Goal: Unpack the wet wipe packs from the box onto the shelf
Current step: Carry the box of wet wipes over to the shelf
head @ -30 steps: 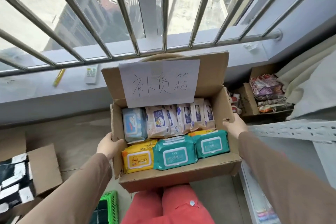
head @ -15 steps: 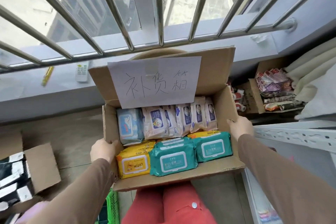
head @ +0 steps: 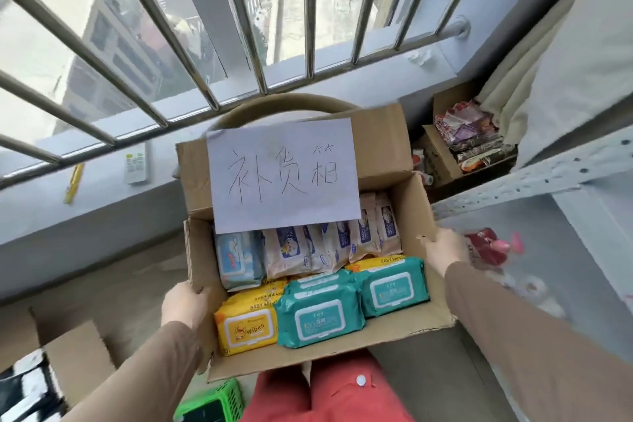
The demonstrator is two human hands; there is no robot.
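Note:
I hold an open cardboard box (head: 411,209) in front of me, with a handwritten paper sign (head: 284,175) taped to its raised back flap. My left hand (head: 183,305) grips its left wall, my right hand (head: 443,255) its right wall. Inside lie two teal wet wipe packs (head: 320,317), yellow packs (head: 245,327), a light blue pack (head: 236,259) and several beige packs (head: 329,247) standing on edge. The grey metal shelf (head: 548,175) is at the right, its perforated rail beside the box.
A barred window and a grey sill fill the top; a remote (head: 136,164) and a yellow pen (head: 73,183) lie on the sill. A box of snack packets (head: 476,144) sits at the right. Red items (head: 486,250) lie on the shelf. A green basket (head: 212,404) and another carton (head: 78,356) are on the floor.
The box has shifted slightly right toward the shelf and the view has tilted, bringing more of the shelf into view. Both hands keep their hold on the box walls.

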